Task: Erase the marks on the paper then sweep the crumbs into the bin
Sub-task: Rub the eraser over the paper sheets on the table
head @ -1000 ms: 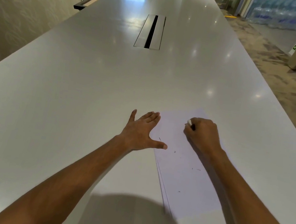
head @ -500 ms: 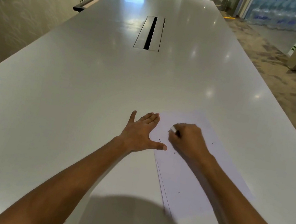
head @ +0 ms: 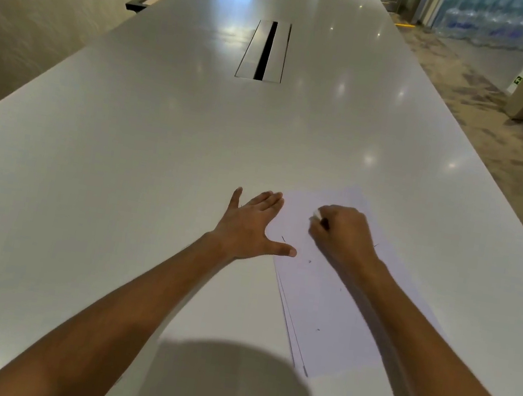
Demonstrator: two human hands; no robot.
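White and glossy, the long table [head: 154,181] carries the paper [head: 333,296] just beside the left hand [head: 249,226], under the right hand [head: 342,237]. Erasing looks part done: a short mark [head: 283,238] remains between the two hands, and a few specks — crumbs or marks, too small to tell — lie nearer the person. No bin is in view, so sweeping is left. The left hand lies spread flat, thumb on the sheet's edge; the right curls round a white eraser [head: 316,215] — pressed to the paper.
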